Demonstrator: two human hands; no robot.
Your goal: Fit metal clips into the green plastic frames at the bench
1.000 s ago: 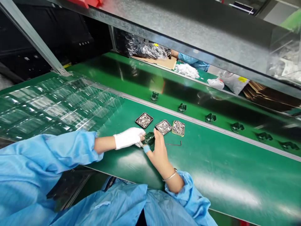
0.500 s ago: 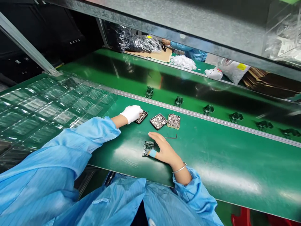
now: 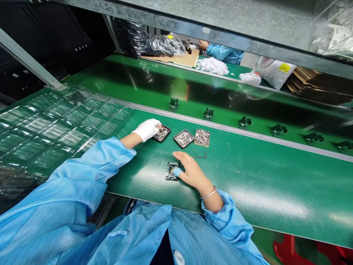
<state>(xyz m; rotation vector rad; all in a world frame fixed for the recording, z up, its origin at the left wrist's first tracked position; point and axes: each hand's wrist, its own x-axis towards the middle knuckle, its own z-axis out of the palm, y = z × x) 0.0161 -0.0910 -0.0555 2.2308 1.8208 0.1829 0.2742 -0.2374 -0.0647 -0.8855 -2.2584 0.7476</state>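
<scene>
My left hand (image 3: pixel 147 129), in a white glove with bare fingertips, reaches into the left black tray (image 3: pixel 164 134) of small silvery parts. Its fingers are bent together at the parts, and whatever they pinch is too small to make out. My right hand (image 3: pixel 193 173), bare with blue tape around the thumb, is open over a green circuit board (image 3: pixel 169 172) on the bench. The thumb lies across the board's right side, with the fingers stretched out beyond it. Just past those fingers lies a thin L-shaped hex key (image 3: pixel 200 157).
Two more trays of silvery parts, one black (image 3: pixel 184 138) and one yellowish (image 3: pixel 202 137), sit side by side. Clear plastic blister trays (image 3: pixel 60 125) cover the left. Several circuit boards (image 3: pixel 245 122) line the strip behind a metal rail (image 3: pixel 220 127). Overhead runs a metal shelf (image 3: pixel 193 22); a co-worker's sleeve (image 3: pixel 226 53) shows beyond.
The whole view has shifted slightly. My left hand stays at the left tray with its fingers in the parts, and my right hand remains over the circuit board.
</scene>
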